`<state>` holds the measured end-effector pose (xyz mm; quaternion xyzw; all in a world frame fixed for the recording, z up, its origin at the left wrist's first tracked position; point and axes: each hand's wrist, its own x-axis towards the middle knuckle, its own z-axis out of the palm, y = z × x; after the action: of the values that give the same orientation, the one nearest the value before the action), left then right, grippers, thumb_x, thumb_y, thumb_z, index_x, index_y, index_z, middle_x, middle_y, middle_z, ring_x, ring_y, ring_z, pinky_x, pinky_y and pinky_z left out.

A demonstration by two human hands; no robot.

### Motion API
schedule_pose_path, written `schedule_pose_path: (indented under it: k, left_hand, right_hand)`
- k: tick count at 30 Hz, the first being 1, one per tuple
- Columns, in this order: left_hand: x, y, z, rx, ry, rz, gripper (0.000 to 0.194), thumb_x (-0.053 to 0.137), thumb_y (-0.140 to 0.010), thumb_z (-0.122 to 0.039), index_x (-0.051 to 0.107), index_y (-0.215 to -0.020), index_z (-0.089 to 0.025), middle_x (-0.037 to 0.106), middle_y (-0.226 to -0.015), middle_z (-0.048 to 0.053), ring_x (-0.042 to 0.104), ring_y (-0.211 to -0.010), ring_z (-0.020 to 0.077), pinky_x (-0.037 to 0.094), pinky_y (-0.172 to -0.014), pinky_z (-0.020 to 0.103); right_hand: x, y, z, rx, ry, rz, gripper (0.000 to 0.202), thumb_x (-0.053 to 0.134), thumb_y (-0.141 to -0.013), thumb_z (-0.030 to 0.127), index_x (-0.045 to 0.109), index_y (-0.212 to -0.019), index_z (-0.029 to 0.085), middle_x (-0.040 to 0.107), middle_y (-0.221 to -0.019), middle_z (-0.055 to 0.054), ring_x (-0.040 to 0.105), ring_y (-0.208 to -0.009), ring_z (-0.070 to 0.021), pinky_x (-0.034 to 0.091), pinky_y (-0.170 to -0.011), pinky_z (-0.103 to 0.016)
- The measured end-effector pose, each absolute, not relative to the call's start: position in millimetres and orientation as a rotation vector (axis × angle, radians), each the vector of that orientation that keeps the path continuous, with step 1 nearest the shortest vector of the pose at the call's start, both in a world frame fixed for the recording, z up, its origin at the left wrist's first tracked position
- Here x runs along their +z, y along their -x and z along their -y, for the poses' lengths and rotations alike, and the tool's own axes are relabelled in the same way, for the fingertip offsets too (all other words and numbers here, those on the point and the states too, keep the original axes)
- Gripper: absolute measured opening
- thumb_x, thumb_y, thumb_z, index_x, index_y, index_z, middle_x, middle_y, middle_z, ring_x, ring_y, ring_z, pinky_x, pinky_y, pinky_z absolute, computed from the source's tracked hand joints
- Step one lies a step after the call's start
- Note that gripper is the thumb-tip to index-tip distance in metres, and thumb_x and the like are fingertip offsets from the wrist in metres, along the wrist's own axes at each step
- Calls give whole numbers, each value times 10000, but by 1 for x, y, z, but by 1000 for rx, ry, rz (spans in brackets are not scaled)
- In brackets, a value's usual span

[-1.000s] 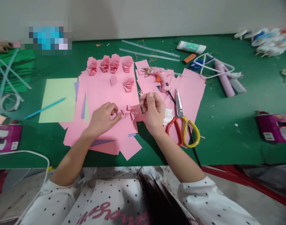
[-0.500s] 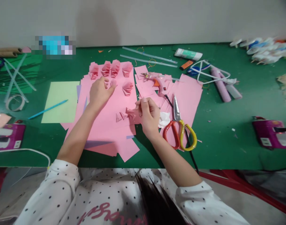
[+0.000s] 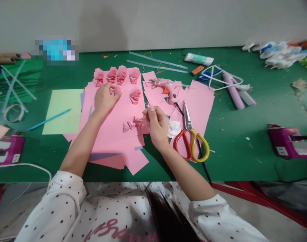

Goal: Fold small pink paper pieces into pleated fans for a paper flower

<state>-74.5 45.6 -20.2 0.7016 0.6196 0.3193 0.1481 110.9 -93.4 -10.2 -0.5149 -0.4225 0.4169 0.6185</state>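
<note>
"Which step seems to be in hand?"

"Picking up or setting down a small paper piece, by the look of it. It is at the left hand, over the pink sheets, closer to the far edge of the table than to its near edge."

"Is it gripped?"

"That cannot be told; the thumb and fingers stand narrowly around it."

"And the right hand?"

"Curled narrow beside the folded scraps, nearer the table's near edge. Whether it holds anything cannot be told."

"What does the next move call for?"

"Probably a light pinch that crushes nothing, keeping clear of the paper fans toward the table's far edge."
</note>
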Motion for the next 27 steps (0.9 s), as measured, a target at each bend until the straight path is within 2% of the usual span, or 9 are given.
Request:
schedule_pose_path:
  k: [4,8,13,16,20,24,27]
  left_hand:
    - [-10,83,-22,958,-2029,-1761,160,730,-868,-373,658,-860,-230,654,-816,34,607,-785,195,502,-775,355]
    - [8,76,25,965,-1969,-1622,207,775,-838,-317,667,-987,-223,732,-1021,34,650,-795,159,527,-773,316]
    - [14,56,74,943,-1879,-1476,230,755,-894,-375,657,-1046,-234,751,-948,10,687,-829,155,542,-778,285]
    - [11,53,83,976,-1814,-1430,218,758,-896,-352,643,-1036,-231,747,-944,17,690,-831,146,541,-755,271]
    - [8,58,82,951,-1610,-1299,365,796,-860,-410,635,-1137,-234,720,-893,10,653,-696,119,523,-630,242]
    - [5,63,82,958,-1499,-1199,281,765,-889,-468,686,-982,-216,708,-809,5,653,-648,118,527,-599,240]
    - [3,62,84,986,-1571,-1224,235,763,-894,-448,730,-914,-217,728,-797,7,646,-633,115,524,-599,241]
  right_hand:
    - [-12,-111,94,975,1167,964,401,606,-983,576,669,-810,220,573,-687,25,529,-635,-106,449,-612,-262]
    - [-12,-108,95,1043,1167,984,389,652,-946,591,673,-868,210,645,-745,20,564,-645,-100,483,-639,-263]
    - [-16,-102,99,1175,1153,1099,394,771,-860,565,687,-1030,219,710,-899,-6,627,-709,-122,507,-618,-268]
    - [-17,-102,100,1179,1127,1135,314,748,-897,522,699,-947,216,706,-861,-2,623,-662,-115,501,-595,-267]
    - [-14,-105,99,1179,1144,1103,310,756,-889,522,710,-891,215,701,-810,5,605,-605,-109,500,-562,-263]
    - [-8,-106,99,1260,1128,1084,366,797,-835,560,711,-854,205,701,-774,3,608,-599,-114,508,-556,-265]
    - [-7,-105,98,1360,1076,1008,384,799,-829,574,705,-839,202,676,-726,19,569,-586,-99,483,-540,-246]
